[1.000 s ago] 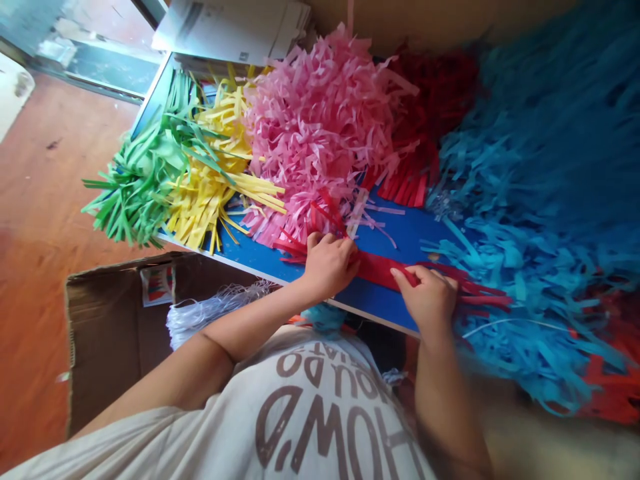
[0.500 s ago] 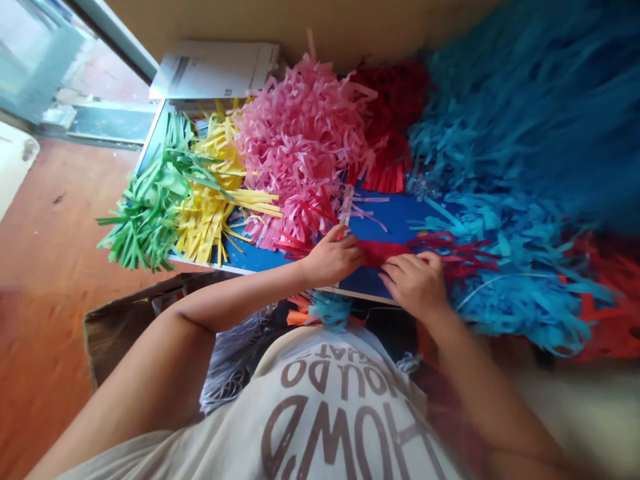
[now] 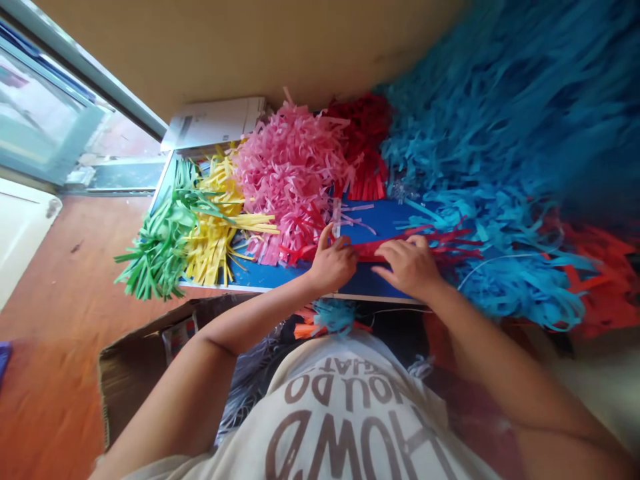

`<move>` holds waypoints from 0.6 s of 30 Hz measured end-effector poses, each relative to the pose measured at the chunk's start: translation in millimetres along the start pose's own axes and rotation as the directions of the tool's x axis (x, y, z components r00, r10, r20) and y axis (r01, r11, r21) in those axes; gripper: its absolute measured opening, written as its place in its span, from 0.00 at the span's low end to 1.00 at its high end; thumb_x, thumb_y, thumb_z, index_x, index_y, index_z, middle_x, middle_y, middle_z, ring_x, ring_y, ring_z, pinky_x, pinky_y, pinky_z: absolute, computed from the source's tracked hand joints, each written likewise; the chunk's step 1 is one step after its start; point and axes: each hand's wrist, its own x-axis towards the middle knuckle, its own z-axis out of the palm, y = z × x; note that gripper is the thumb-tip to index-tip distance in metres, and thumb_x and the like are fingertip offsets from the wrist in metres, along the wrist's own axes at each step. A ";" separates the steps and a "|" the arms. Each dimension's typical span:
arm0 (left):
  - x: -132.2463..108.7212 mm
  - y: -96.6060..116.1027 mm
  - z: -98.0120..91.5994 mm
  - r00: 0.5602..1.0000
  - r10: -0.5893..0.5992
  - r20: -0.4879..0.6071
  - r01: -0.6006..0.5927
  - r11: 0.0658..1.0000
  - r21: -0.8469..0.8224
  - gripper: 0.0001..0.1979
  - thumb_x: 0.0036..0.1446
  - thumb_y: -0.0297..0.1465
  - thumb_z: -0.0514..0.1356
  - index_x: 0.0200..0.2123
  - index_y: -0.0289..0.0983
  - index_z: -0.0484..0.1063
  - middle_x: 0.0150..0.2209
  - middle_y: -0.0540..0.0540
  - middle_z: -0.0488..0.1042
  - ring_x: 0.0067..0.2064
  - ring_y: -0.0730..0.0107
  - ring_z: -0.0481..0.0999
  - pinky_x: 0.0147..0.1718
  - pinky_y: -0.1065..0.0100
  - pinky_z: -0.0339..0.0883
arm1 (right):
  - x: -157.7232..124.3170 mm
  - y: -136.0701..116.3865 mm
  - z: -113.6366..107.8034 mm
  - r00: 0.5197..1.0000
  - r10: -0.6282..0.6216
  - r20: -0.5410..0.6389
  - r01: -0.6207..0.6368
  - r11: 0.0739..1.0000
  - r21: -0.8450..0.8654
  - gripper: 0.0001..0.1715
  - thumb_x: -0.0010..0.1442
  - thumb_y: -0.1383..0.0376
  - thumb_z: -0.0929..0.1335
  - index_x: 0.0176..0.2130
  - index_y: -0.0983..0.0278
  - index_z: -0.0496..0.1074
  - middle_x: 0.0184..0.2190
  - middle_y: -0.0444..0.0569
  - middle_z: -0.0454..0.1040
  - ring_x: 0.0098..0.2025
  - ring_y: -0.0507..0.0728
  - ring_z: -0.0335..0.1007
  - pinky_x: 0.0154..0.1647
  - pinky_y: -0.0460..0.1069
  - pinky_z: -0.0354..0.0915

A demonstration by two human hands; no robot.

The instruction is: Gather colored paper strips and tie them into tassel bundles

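A red fringed tissue-paper strip (image 3: 366, 251) lies across the blue tabletop (image 3: 350, 285) near its front edge, cut fringes spreading at both ends. Closed around its left part is my left hand (image 3: 334, 261), with the thumb raised. My right hand (image 3: 411, 265) grips the strip farther right, fingers bent over it, thumb below. Between the two hands the paper is narrow and bunched. Pink fringe (image 3: 295, 173) is heaped just beyond my left hand, and light-blue fringe (image 3: 520, 287) lies right of my right hand.
Green fringe (image 3: 163, 233) and yellow fringe (image 3: 213, 247) hang over the table's left edge. Dark red fringe (image 3: 367, 147) sits at the back, by a large blue mass (image 3: 490, 113). Orange-red paper (image 3: 605, 273) is far right. A cardboard box (image 3: 133, 373) stands below.
The camera view has tilted, so the table sits lower and more wall shows. Between my hands the red strip looks narrower and more bunched; my left thumb is now raised.
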 end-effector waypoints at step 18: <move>6.2 -12.4 -0.8 0.933 -0.343 0.113 0.359 0.912 -0.198 0.13 0.62 0.36 0.58 0.27 0.39 0.76 0.31 0.47 0.79 0.44 0.59 0.72 0.55 0.46 0.52 | 16.9 35.1 8.3 0.942 0.257 0.214 -0.267 0.963 0.020 0.20 0.67 0.55 0.64 0.28 0.62 0.73 0.25 0.46 0.78 0.29 0.55 0.69 0.40 0.53 0.49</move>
